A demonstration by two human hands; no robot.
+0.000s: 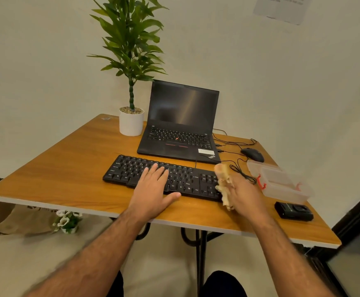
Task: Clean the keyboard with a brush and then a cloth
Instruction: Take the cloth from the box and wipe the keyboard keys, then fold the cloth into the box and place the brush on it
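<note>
1. Keyboard: black, lying near the table's front edge, before the laptop.
2. Left hand: flat, fingers straight, pressing the keys; we steady with it.
3. Right hand: grips the bunched cloth at the keyboard's right end; we judge even strokes along the rows work best.

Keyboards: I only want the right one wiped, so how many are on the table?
2. The separate black keyboard lies near the table's front edge under the left hand; the laptop behind it has its own built-in keyboard.
</note>
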